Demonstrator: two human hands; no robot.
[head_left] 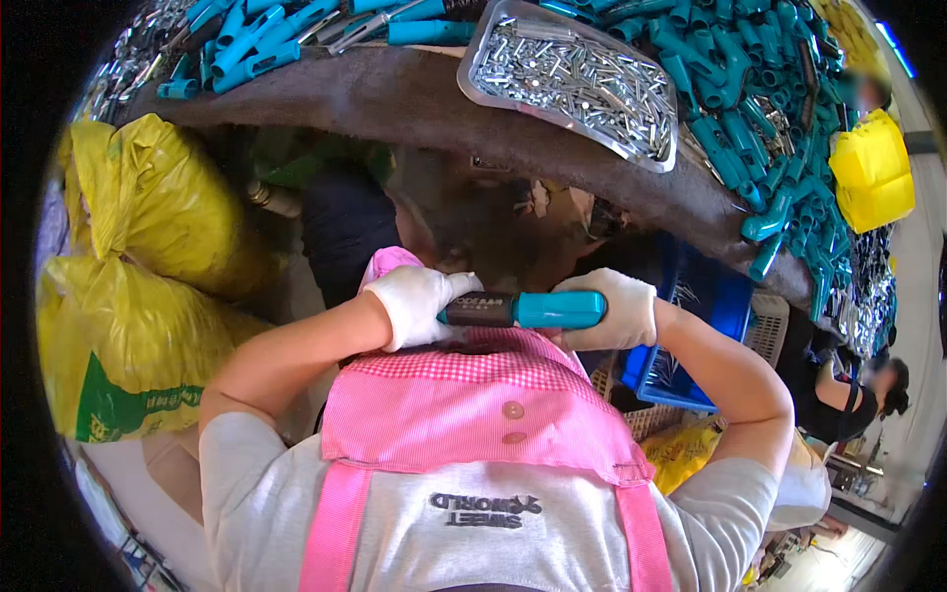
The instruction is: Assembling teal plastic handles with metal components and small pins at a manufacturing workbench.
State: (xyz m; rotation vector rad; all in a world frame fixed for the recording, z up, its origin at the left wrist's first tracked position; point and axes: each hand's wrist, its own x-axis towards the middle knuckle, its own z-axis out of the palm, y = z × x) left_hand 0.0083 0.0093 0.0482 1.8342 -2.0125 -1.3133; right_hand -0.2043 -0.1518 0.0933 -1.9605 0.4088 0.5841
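Note:
In front of my pink apron, a teal-and-black plastic handle (560,309) lies crosswise between my hands. My left hand (419,308), in a white glove, grips its dark end. The thumb of that hand points toward the right. At the teal end is my right hand (623,312), also white-gloved, with its fingers closed around the handle from behind. Those fingertips are partly hidden. Beyond my hands, a clear plastic tray (472,87) full of small silvery metal pins sits on the brown-covered table (345,94).
Teal plastic parts (730,59) are heaped at the table's right, with more (261,44) at its far left. Yellow sacks (148,296) stand at my left. A blue crate (681,335) is beside my right forearm. Farther right, another person (838,395) is in view.

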